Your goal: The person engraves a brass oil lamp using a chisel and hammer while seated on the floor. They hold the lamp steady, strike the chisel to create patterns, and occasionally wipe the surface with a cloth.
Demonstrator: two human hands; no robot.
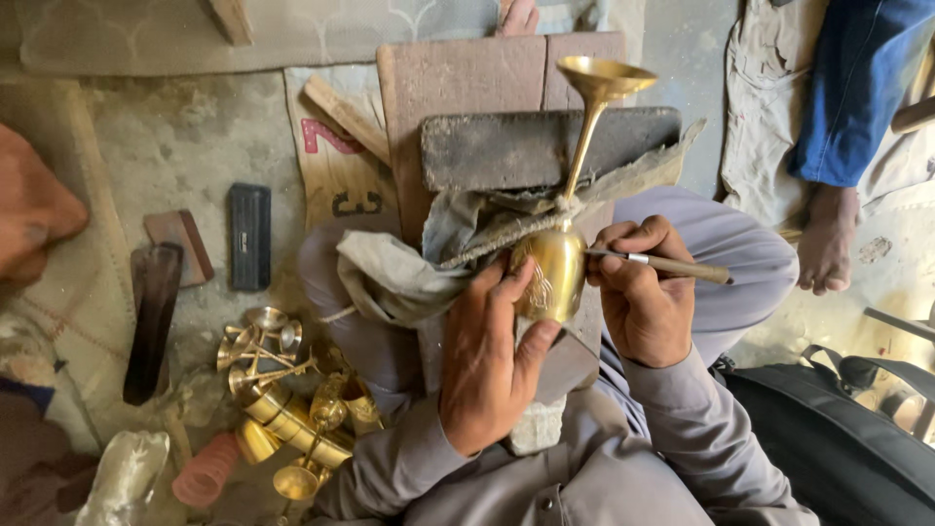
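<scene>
A brass goblet [560, 263] lies on its side across a cloth-padded block, its stem and flared base [602, 80] pointing away from me. My left hand [487, 356] cups and steadies the goblet's bowl from below and the left. My right hand [643, 292] grips a wooden-handled engraving tool [672, 263] like a pen, its metal tip touching the bowl's right side. Fine engraved lines show on the bowl's surface. A grey cloth [399, 273] is bunched under the goblet.
A pile of brass goblets and cups [287, 390] lies at the lower left. A dark block [531, 146] rests on a board ahead. A black stone [249, 236] lies left. Another person's bare foot [828, 244] is at the right, a black bag [838, 438] below it.
</scene>
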